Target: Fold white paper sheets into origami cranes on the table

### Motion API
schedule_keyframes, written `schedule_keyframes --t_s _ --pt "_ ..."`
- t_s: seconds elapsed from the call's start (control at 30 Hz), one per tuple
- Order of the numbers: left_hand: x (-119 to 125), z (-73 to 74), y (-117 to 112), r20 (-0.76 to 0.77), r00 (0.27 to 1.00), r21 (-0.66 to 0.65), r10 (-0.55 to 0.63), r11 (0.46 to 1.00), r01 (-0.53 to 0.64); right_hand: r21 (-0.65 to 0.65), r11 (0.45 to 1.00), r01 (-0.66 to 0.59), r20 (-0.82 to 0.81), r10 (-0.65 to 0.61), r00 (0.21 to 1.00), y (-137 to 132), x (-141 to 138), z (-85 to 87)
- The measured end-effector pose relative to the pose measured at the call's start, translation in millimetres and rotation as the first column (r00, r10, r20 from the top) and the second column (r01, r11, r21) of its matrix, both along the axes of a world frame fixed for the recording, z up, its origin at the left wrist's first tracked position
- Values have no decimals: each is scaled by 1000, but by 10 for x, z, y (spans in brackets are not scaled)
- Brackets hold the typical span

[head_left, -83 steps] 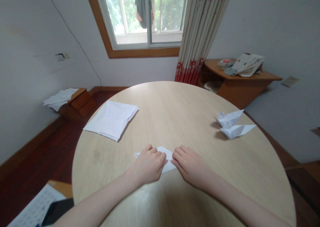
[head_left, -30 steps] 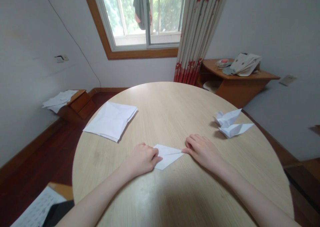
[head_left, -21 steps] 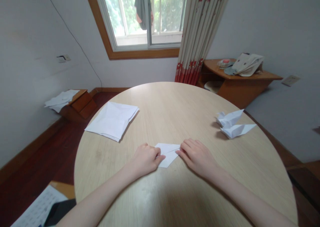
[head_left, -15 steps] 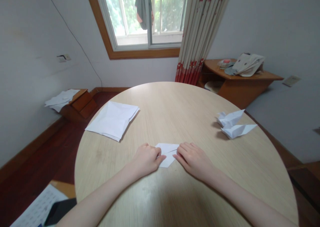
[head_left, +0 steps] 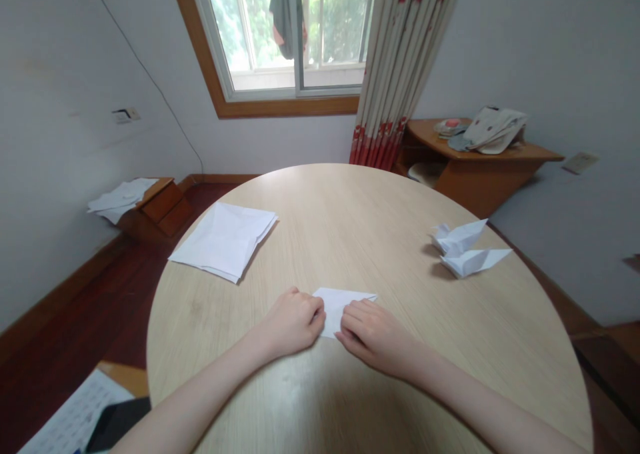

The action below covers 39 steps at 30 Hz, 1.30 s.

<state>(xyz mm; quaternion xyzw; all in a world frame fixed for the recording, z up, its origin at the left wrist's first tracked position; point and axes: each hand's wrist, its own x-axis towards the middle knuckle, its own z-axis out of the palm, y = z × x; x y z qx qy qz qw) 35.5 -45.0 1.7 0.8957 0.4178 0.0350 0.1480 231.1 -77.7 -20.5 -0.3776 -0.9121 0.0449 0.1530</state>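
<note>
A small folded sheet of white paper (head_left: pixel 334 302) lies flat on the round wooden table (head_left: pixel 330 214), close in front of me. My left hand (head_left: pixel 299 317) grips its left side with curled fingers. Across its lower right part rests my right hand (head_left: pixel 369 327), fingers bent and pressed together on the paper. A pointed corner of the paper sticks out past the right fingers. Both hands partly cover the paper, so its lower edge is largely hidden.
A stack of white paper sheets (head_left: pixel 227 241) lies at the table's left. Two folded paper figures (head_left: pixel 460 247) stand at the right. Below left are a printed sheet (head_left: pixel 75 414) and a dark phone-like object (head_left: pixel 117 424). A corner desk (head_left: pixel 480 167) stands behind.
My right hand has slid down and left over the paper, baring its upper right corner. The left hand keeps its place, its thumb now tucked in.
</note>
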Motion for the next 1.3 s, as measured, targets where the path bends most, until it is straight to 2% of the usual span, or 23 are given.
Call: schedule_keyframes --t_s 0.17,0.3,0.57,0.77,1.3 --pt "-1 12 -2 7 1000 -7 -28 1000 28 -22 1000 -10 0 10 1000 1 17 36" --pt "33 -11 -39 33 998 -2 -53 999 53 -30 999 20 -65 -22 998 32 54 59" --pt "58 -28 -94 35 997 18 -68 998 67 -214 973 86 -107 -111 988 85 67 40" --pt "17 18 -87 -8 996 32 -85 996 85 -235 965 112 -85 -136 987 83 59 58" --pt "-168 109 98 -54 999 -39 2 999 -4 -290 944 156 -44 -176 983 47 50 126"
